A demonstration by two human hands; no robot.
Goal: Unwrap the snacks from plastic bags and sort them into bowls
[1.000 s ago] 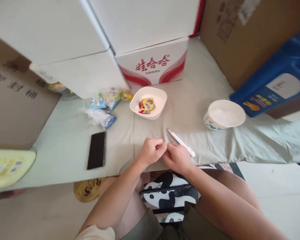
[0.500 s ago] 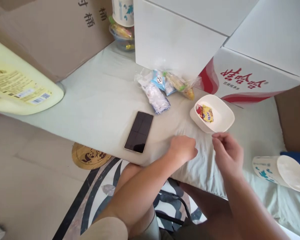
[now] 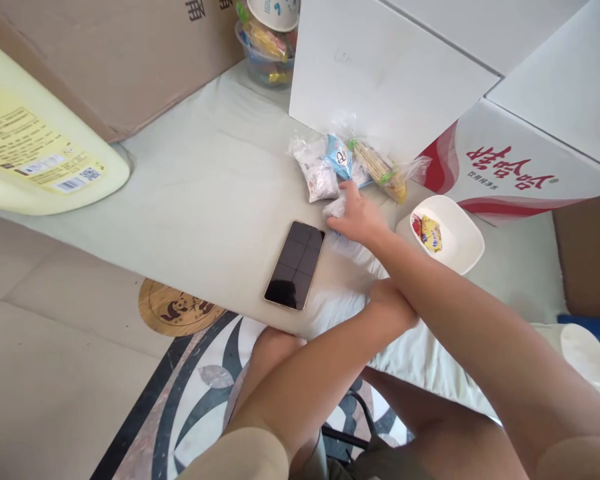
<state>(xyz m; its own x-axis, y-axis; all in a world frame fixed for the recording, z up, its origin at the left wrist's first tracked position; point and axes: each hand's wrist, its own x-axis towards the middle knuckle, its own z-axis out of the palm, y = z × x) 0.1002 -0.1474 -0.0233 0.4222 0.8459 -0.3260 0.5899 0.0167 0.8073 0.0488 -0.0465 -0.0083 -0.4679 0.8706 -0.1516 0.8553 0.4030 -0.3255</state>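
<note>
My right hand [image 3: 357, 219] reaches forward across the table to a pile of small snack packets [image 3: 325, 175] in clear wrap. Its fingers close on a crumpled clear packet [image 3: 336, 207] at the near edge of the pile. My left hand [image 3: 391, 304] rests on the pale cloth [image 3: 190, 193] near the table's front edge, and my right forearm hides its fingers. A black phone [image 3: 295, 265] lies face up just left of both hands. A white bowl [image 3: 463, 243] with wrapped candies [image 3: 429, 232] stands right of my right hand.
A white carton with red print [image 3: 505, 175] and a plain white box [image 3: 380, 67] stand behind the packets. A yellow jug [image 3: 35, 160] lies at the left and cardboard boxes [image 3: 120, 47] at the back. A paper cup [image 3: 583, 357] lies tipped at the right. A round panda mat [image 3: 177, 310] lies on the floor.
My hands have parted; the right one has moved forward and left from beside the bowl to the snack packets. The left has stayed near the table's edge. The view has swung left.
</note>
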